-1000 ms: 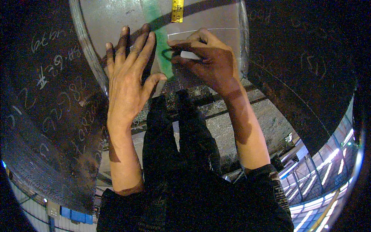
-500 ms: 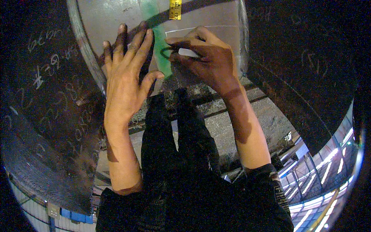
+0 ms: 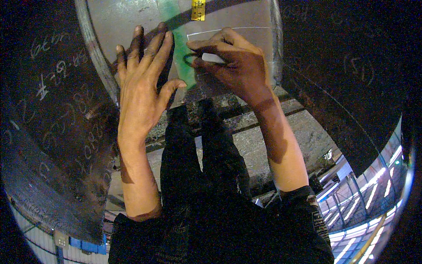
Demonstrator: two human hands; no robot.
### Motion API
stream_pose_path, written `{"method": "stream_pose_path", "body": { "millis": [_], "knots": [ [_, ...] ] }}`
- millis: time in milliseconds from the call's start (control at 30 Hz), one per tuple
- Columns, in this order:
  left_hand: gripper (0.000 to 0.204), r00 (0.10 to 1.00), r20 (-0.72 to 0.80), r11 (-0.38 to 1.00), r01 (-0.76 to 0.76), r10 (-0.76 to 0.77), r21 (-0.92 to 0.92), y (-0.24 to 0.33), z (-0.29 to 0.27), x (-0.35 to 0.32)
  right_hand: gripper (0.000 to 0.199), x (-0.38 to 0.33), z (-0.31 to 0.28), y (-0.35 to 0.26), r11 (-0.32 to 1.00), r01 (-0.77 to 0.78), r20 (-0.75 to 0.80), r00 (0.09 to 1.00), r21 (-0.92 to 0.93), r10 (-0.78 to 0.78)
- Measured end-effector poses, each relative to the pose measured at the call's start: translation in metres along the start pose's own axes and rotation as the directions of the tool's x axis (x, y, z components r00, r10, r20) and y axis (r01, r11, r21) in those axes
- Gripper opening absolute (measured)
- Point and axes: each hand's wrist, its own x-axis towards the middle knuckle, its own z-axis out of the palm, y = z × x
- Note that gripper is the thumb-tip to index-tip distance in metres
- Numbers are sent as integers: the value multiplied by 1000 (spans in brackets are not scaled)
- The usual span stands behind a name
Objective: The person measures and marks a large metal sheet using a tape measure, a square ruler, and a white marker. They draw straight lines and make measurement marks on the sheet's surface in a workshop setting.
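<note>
Left hand [image 3: 143, 94]: palm down on the grey metal plate [image 3: 246, 20], fingers spread and pointing away from the body, thumb out to the right with its tip at the green stripe [image 3: 181, 48]. Right hand [image 3: 246, 72]: pinching a white stick [image 3: 213, 58] between thumb and fingers, just right of the stripe. Its working end is hidden in the grip, so can't tell if it touches the plate.

Edges: left weld bead [image 3: 91, 42] curves down close to the left little finger and outer palm. Right weld bead [image 3: 276, 42] is near the right hand's knuckles, narrow strip of plate between. Near edge of the plate is just below both hands; the dark trouser legs [image 3: 178, 141] sit right under it.

Room: the two hands are apart, with the stripe running between them. Bare plate opens up beyond the right hand, crossed by a thin white line [image 3: 255, 28] from the stripe toward the right bead. Yellow tape measure [image 3: 198, 9] lies beyond that line, beside the stripe. Dark panels flank both sides: left panel [image 3: 57, 127] with pale writing, right panel [image 3: 325, 75] with fainter marks.
</note>
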Motion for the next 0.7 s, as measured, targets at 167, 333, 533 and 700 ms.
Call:
{"method": "stream_pose_path", "body": {
  "millis": [167, 333, 533, 700],
  "knots": [
    [80, 1000, 18, 1000, 12, -12, 12, 2, -5, -2, 34, -1, -1, -9, 999, -53, 18, 998, 6, 52],
    [81, 1000, 21, 1000, 19, -20, 19, -7, -18, -4, 37, 4, 0, -30, 986, -123, 92, 987, -108, 134],
    [81, 999, 34, 999, 32, -33, 12, 10, -8, -6, 40, -9, -5, -14, 997, -41, 79, 996, -67, 46],
    [81, 998, 44, 999, 36, -36, 3, 10, -11, -1, 42, -4, -8, -14, 999, -40, 64, 997, -22, 41]
  ]
}}
